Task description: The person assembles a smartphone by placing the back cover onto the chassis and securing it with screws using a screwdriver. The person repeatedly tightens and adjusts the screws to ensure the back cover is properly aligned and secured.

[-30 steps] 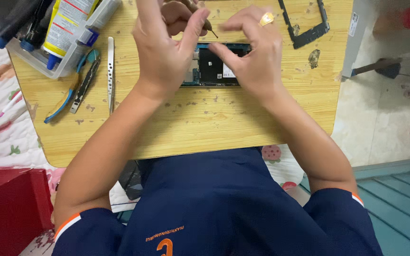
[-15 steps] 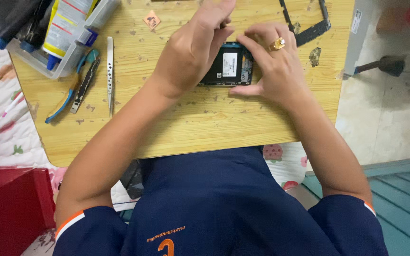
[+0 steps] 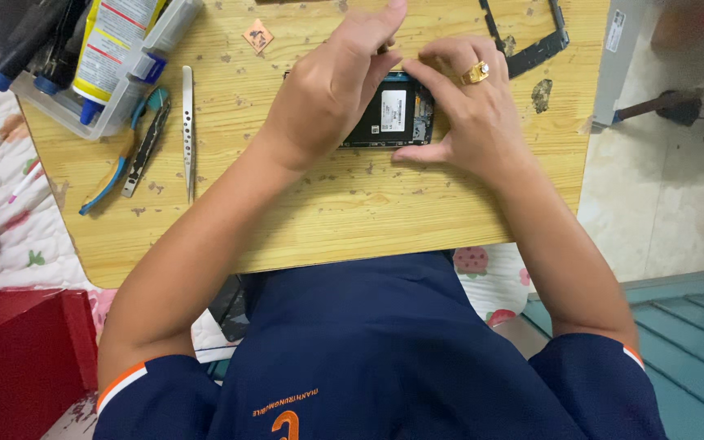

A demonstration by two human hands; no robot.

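An opened phone (image 3: 393, 114) with its back off lies on a small wooden table (image 3: 327, 212), its dark inside and a white label showing. My left hand (image 3: 327, 90) rests over the phone's left half, fingers reaching past its far edge. My right hand (image 3: 470, 106), with a gold ring, presses on the phone's right end, the thumb along its near edge. Both hands grip the phone between them. Most of the phone's left side is hidden under my left hand.
Tweezers (image 3: 188, 130) and blue-handled pliers (image 3: 128, 155) lie at the left. A clear tray (image 3: 91, 65) with tubes and pens stands at the far left corner. A black phone frame (image 3: 531, 41) lies at the far right, a small copper piece (image 3: 258, 36) at the back.
My hands have moved the phone to the right and closed in over it; the thin tool that my left hand held a second ago is no longer visible.
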